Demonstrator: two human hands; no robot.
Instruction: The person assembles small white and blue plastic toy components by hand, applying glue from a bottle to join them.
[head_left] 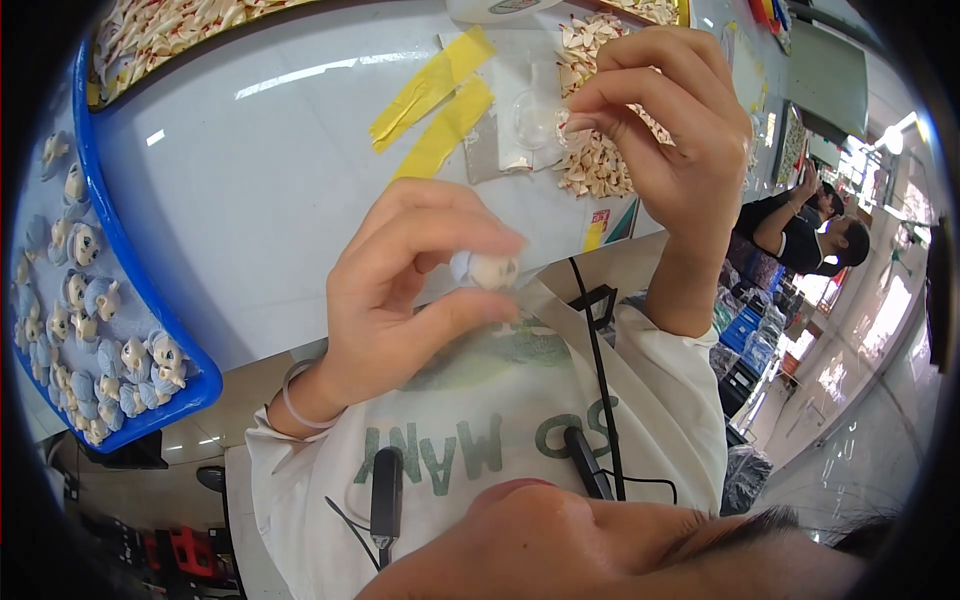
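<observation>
My left hand (400, 270) is curled in front of my chest, its thumb and fingers around a small doll head (490, 270) with pale blue hair; motion smears it a little. My right hand (675, 120) is raised over the table, thumb and fingertips closed in a pinch. What the pinch holds, if anything, is too small to make out. Just left of those fingertips is a clear round dish (533, 120) on a grey board (490, 150). Under and behind the right hand lies a pile of small cream-coloured pieces with red tips (598, 165).
At the left a blue tray (205, 385) carries several similar doll heads. Two strips of yellow tape (435, 85) stick to the white table (260, 180) beside the board. A tray of cream pieces (170, 35) stands at the far left. Other people (800, 225) work at the right.
</observation>
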